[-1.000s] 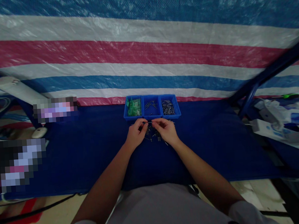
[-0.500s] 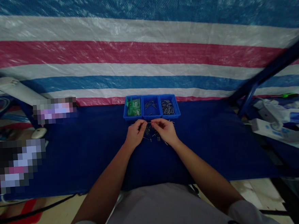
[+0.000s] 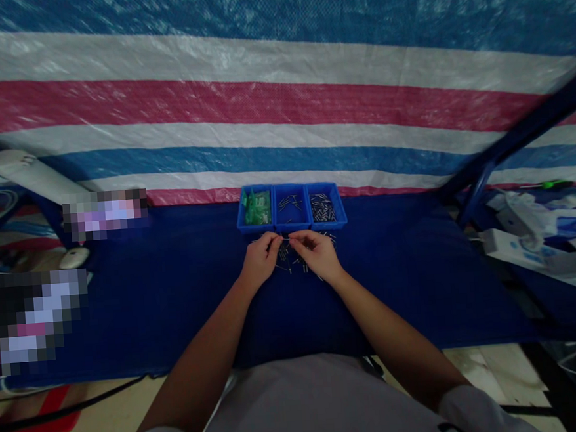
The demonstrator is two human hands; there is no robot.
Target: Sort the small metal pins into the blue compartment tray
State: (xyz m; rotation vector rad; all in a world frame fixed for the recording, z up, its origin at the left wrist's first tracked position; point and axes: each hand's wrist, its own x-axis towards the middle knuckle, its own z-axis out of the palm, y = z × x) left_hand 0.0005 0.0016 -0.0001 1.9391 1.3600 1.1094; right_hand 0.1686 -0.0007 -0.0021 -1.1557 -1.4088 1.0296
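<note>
Both hands meet at the centre of the blue table (image 3: 175,296), clock positions being read from them with twelve o'clock away from the wearer. The left hand (image 3: 258,259) and the right hand (image 3: 322,256) are each closed to a narrow pinch on a thin metal piece (image 3: 285,239), which bridges the short space between the fingertips. Its ends are hidden by the fingers, and its exact form is too small to make out. Loose metal pins (image 3: 284,259) lie scattered below and between the hands, partly covered by them; their number cannot be told.

At twelve o'clock, just beyond the hands, stands a row of three blue bins: the left bin (image 3: 241,218) with green packets (image 3: 258,208), their contents unclear; the middle bin (image 3: 296,223) with a few pins; the right bin (image 3: 336,224) with many, overlapping. A striped sheet (image 3: 282,127) closes the view behind them.

Towards ten o'clock, blurred blocks mask one object (image 3: 105,214) near a white cylinder (image 3: 33,169); a second masked area (image 3: 39,319) at nine o'clock is cut by the frame. At three o'clock, well apart, a white box (image 3: 512,249) lies among indistinct clutter beyond a blue frame bar (image 3: 476,193).
</note>
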